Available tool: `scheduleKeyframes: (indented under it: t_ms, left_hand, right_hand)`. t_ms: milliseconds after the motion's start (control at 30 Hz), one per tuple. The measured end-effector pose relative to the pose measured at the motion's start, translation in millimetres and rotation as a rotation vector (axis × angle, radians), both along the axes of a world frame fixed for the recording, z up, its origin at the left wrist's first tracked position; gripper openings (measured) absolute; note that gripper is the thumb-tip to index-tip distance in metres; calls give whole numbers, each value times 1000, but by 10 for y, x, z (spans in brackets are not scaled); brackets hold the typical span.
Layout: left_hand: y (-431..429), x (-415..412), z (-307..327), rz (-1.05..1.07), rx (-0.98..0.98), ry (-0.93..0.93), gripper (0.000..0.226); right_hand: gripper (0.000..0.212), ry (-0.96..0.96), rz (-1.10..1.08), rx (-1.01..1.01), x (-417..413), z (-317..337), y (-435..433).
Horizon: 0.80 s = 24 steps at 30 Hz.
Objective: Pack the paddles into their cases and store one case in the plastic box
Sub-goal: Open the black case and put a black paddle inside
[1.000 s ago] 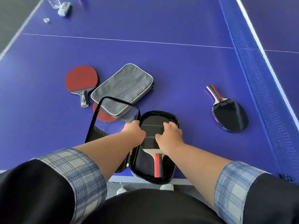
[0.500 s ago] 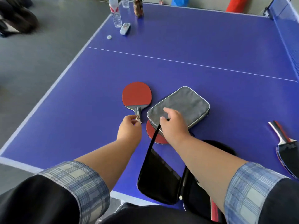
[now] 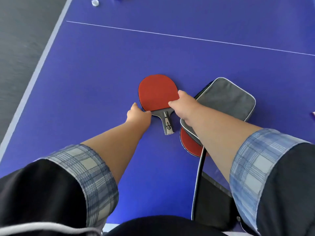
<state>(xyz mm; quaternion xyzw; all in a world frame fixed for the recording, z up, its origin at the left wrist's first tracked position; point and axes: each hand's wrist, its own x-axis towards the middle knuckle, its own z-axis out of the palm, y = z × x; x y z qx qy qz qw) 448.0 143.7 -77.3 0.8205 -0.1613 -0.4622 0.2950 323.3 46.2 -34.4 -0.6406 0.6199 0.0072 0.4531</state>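
a: head view first. where is the red paddle (image 3: 157, 92)?
b: flat on the blue table (image 3: 102, 65), red face up, handle pointing to about 5 o'clock, between the two hands.
a: and the left hand (image 3: 138, 114)?
b: at 8 o'clock of the blade, fingers curled in a narrow pinch on its edge, thumb by the neck.
a: the right hand (image 3: 183, 106)?
b: at 4 o'clock of the blade, thumb on the red face and a finger along the rim, nipping that side. the rest of its fingers i cannot tell.
a: the cases?
b: the grey case (image 3: 225, 101) lies closed at 3 o'clock of the paddle, just beside it, partly under the right forearm. a second paddle (image 3: 189, 143) pokes out from beneath its 7 o'clock corner. the black case (image 3: 211, 201) lies open at 5 o'clock of the view, near the table edge.
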Motion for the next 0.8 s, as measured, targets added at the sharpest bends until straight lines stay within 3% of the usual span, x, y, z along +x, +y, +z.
scheduleKeyframes:
  t_ms: [67, 100, 267, 467, 700, 800]
  left_hand:
    - [-62, 24, -39, 1, 9, -22, 23]
    - [-88, 29, -58, 3, 8, -29, 23]
    - [-119, 92, -84, 175, -61, 35, 56]
    - [14, 89, 78, 323, -123, 257, 48]
    - [86, -366, 460, 189, -267, 216, 54]
    - [94, -768, 576, 92, -285, 213, 54]
  right_hand:
    - [47, 5, -21, 29, 83, -78, 1]
    - [51, 5, -39, 39, 126, -112, -4]
    - [70, 22, -203, 69, 249, -210, -69]
    - [67, -159, -310, 16, 99, -69, 13]
    - [59, -258, -410, -90, -585, 254, 262]
    - [67, -273, -393, -119, -1095, 396, 354]
